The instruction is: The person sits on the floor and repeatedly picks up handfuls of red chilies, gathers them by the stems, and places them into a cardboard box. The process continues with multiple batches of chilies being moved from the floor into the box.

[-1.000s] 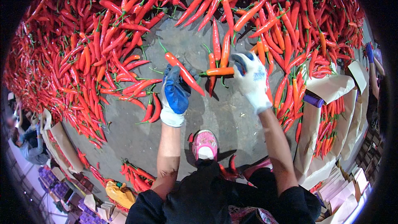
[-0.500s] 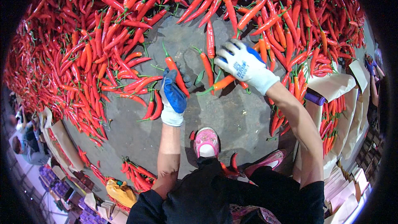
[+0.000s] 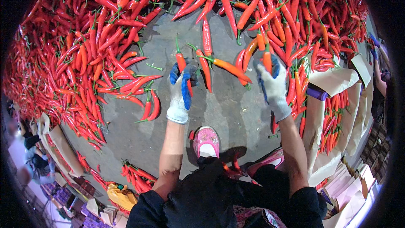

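Note:
Both hands wear white knit gloves with blue palms. My left hand (image 3: 180, 95) is closed round a red chili pepper (image 3: 180, 60), whose green stem points away from me. To the right, my right hand (image 3: 273, 86) has its thumb and fingers about an orange-red chili pepper (image 3: 267, 61). Between the hands, an orange chili pepper (image 3: 231, 70) lies slantwise on the grey floor (image 3: 219, 114). Beside it rest a red-orange chili (image 3: 205, 71) and a longer red one (image 3: 206, 37). Part of each held pepper is hidden by the glove.
Large heaps of red chilies spread at the left (image 3: 63, 67) and the far right (image 3: 303, 12). An open paper-lined carton (image 3: 333, 80) with chilies stands at my right. A yellow bag (image 3: 122, 196) lies near left. My pink shoe (image 3: 206, 139) is between my arms. Other people are at both edges.
My right hand has shifted right and turned palm inward, now around an orange-red chili. The orange chili beneath it lies uncovered, differently angled. My left hand keeps its red chili, now more upright.

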`<state>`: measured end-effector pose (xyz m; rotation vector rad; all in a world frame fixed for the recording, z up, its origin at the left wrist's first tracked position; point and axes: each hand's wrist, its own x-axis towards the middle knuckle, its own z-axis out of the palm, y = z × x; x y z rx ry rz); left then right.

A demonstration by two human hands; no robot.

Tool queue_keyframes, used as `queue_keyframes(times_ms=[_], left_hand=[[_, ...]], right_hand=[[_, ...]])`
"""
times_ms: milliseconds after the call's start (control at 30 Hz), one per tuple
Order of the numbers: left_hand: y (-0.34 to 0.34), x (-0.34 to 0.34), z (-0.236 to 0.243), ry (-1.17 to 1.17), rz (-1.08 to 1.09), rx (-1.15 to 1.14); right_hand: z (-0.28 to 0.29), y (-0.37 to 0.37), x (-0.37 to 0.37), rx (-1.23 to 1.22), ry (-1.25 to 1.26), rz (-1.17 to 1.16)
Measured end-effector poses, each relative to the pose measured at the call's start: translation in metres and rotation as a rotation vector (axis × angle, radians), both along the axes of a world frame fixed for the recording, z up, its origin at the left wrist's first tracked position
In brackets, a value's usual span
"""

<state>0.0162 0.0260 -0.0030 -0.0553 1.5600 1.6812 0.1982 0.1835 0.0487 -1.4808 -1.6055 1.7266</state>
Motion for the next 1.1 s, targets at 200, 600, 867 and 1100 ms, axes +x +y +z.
queue_keyframes(times_ms=[200, 600, 867, 1100], left_hand=[[-0.001, 0.004, -0.008, 0.003, 0.026, 0.017], [0.048, -0.035, 0.014, 1.370, -0.633, -0.260], [0.088, -0.075, 0.005, 1.648, -1.335, -0.454], [0.072, -0.072, 0.039, 1.429, -0.622, 0.012]], right_hand=[[-0.015, -0.017, -0.034, 0.688, -0.580, 0.720], [0.046, 0.046, 0.067, 0.530, -0.789, 0.352], [0.032, 0.038, 0.097, 0.803, -0.871, 0.214], [-0.030, -0.032, 0.016, 0.716, -0.806, 0.599]])
